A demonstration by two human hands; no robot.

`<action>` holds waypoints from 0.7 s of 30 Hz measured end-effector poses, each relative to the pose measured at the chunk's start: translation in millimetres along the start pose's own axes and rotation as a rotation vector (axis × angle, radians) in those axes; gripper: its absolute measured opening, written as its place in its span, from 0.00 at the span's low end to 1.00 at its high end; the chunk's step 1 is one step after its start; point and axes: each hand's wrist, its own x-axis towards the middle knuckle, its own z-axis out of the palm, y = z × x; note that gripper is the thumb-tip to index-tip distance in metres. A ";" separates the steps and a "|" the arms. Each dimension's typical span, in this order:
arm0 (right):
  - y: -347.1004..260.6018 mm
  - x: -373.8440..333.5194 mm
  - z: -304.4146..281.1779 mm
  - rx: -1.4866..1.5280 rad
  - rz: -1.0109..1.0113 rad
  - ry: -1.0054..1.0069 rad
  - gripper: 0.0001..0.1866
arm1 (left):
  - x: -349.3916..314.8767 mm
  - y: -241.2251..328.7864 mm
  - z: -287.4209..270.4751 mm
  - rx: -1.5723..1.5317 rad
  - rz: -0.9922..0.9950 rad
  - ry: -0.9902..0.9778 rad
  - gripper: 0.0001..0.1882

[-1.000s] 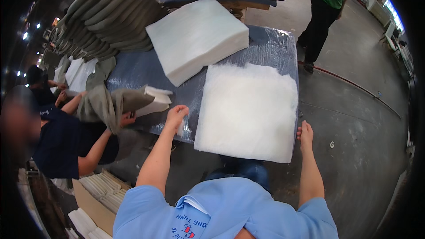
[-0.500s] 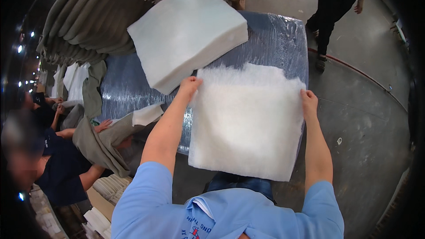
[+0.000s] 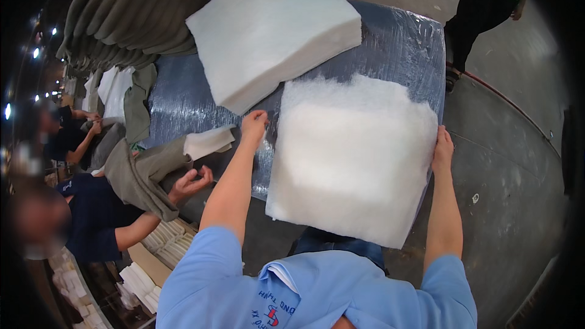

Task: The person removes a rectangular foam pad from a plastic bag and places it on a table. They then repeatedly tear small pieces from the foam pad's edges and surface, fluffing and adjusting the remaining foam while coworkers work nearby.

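A square sheet of white fluffy batting [image 3: 350,164] lies over the near edge of the plastic-wrapped table [image 3: 177,88] and overhangs toward me. Its far edge is thin and ragged. At the sheet's right edge, my right hand [image 3: 443,148] grips the side with its fingers closed. My left hand [image 3: 254,127] is a little off the left edge, fingers drawn together; whether anything small is pinched in them is hidden. Just beyond that hand sits a thick stack of white batting [image 3: 274,30].
Grey-green padded pieces [image 3: 131,9] are piled at the far left. A co-worker [image 3: 100,213] on the left handles a grey-green fabric piece [image 3: 143,176], one hand held open near my left forearm. Another person [image 3: 487,12] stands at the far right, by a red hose [image 3: 509,100] on the floor.
My left hand has come off the sheet's left edge; the right hand stays on its side. The co-worker's near hand has lifted from the fabric and turned open. The whole view has shifted slightly.
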 end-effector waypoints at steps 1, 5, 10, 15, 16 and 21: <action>-4.8 -18.1 0.1 0.017 0.112 -0.028 0.23 | -16.7 -11.2 -27.7 -0.008 -0.087 0.018 0.15; -1.0 -77.4 -32.4 -0.021 0.237 -0.042 0.25 | -63.7 -24.1 -31.5 -0.137 -0.329 -0.175 0.27; 25.2 -79.2 -34.9 -0.119 0.202 -0.064 0.27 | -66.5 -11.9 14.2 -0.203 -0.272 -0.305 0.39; 27.0 -63.4 -1.7 -0.306 -0.028 0.085 0.26 | -46.8 -20.9 40.6 -0.079 -0.169 -0.156 0.21; 24.8 -64.2 5.1 -0.407 -0.084 0.100 0.25 | -43.9 -32.1 39.6 -0.086 -0.170 -0.153 0.19; 28.7 -59.0 9.0 -0.471 -0.262 0.202 0.23 | -33.8 -45.3 43.3 -0.172 0.015 -0.008 0.16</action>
